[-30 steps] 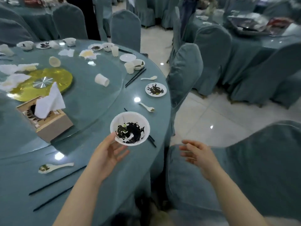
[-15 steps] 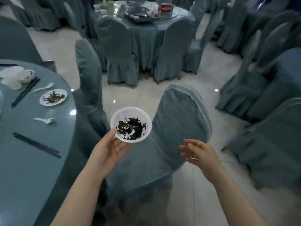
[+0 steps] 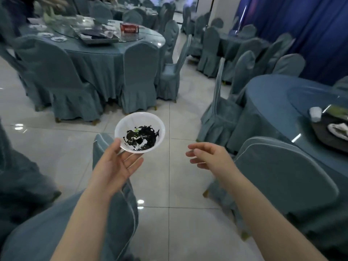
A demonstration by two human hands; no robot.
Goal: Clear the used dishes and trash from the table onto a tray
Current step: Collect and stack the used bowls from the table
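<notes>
As I swung away from the cleared desk, view moved to the aisle | left hand held bowl over floor, thumb on rim, fingers beneath | right hand empty, fingers loosely spread | likely carrying toward tray at right.

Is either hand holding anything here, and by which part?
The left hand holds the white bowl at its near rim and underside, thumb on the rim, fingers beneath. The right hand holds nothing.
</notes>
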